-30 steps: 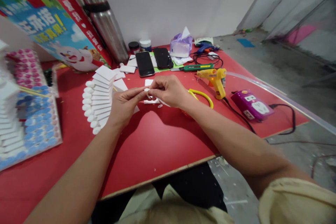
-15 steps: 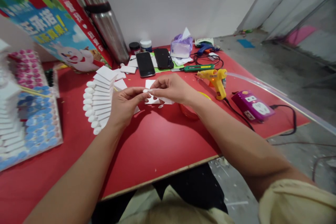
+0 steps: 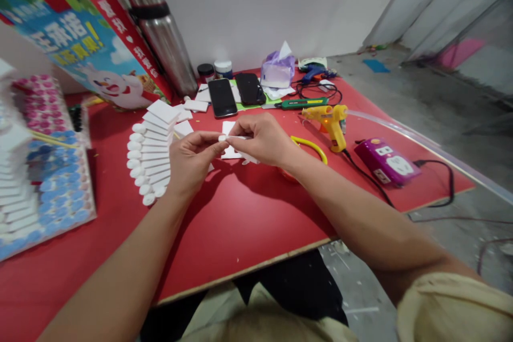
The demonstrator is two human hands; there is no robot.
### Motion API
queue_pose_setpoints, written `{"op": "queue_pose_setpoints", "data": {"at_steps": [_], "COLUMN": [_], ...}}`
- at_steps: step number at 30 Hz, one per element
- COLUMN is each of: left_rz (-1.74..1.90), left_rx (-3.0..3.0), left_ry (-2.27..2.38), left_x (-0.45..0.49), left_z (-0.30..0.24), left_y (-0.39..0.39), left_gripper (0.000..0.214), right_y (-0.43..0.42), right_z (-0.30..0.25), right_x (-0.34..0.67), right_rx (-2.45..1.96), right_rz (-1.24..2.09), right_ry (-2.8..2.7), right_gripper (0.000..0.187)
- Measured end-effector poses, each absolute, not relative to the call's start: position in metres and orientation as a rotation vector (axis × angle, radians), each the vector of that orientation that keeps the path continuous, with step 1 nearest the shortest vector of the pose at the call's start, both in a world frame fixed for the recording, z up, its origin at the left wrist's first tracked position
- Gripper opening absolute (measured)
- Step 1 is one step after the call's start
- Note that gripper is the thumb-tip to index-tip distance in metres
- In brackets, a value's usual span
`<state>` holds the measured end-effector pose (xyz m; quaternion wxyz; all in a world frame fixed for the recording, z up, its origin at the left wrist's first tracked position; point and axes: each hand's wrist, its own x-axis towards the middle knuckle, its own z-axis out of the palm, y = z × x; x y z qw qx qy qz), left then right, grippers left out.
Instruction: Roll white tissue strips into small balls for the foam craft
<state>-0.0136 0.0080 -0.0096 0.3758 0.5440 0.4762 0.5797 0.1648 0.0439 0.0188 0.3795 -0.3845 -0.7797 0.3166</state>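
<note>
Over the red table (image 3: 240,208), my two hands meet fingertip to fingertip. My left hand (image 3: 192,157) is closed in a pinch on a small white round piece (image 3: 223,139). My right hand (image 3: 262,139) is also closed, its thumb and finger against that piece, with a thin white card (image 3: 250,158) showing under the palm. Below the fingers lies another white card (image 3: 230,155), partly covered by the hands. Left of my left hand, several white cards with round white ends (image 3: 148,157) are fanned in a curved row.
A yellow glue gun (image 3: 331,123) and purple power socket (image 3: 387,163) stand right, cords trailing. Behind are phones (image 3: 222,98), a green cutter knife (image 3: 304,103), tissues (image 3: 277,69) and a steel flask (image 3: 164,37). A tray of blue pieces (image 3: 66,187) sits left. My right forearm partly hides a yellow-edged red object (image 3: 316,147).
My right hand has tilted and shifted slightly, with the card under its palm moving a little. More of the yellow edge shows beside the right wrist. The left hand stays nearly still.
</note>
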Motion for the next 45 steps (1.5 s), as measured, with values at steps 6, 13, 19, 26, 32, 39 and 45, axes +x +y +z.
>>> {"op": "queue_pose_setpoints", "data": {"at_steps": [6,13,19,26,32,39,45], "left_rz": [1.431,1.357,1.394,1.414,1.429,1.386,1.371], "left_rx": [1.387,1.423,1.375,1.452,1.541,1.646,1.706], "left_ry": [1.193,1.155,1.173,1.220,1.196,1.146,1.169], "left_x": [-0.021,-0.022,-0.017,-0.016,-0.019,-0.022,-0.026], "left_z": [-0.006,-0.008,-0.008,-0.011,-0.007,0.003,-0.001], "left_y": [0.009,0.010,0.007,0.008,0.009,0.007,0.010], "left_gripper": [0.021,0.026,0.025,0.019,0.015,0.013,0.014], "right_y": [0.043,0.046,0.043,0.038,0.046,0.057,0.048], "right_z": [0.020,0.021,0.023,0.015,0.022,0.025,0.027], "right_x": [0.171,0.175,0.172,0.158,0.165,0.174,0.169], "right_rx": [-0.791,-0.727,-0.762,-0.984,-0.936,-0.698,-0.711], "right_rz": [0.973,1.006,0.977,0.997,1.600,2.536,2.546], "right_ry": [-2.057,-2.136,-2.091,-1.886,-1.560,-1.020,-0.915], "right_gripper": [0.016,0.023,0.016,0.014,0.033,0.051,0.042]}}
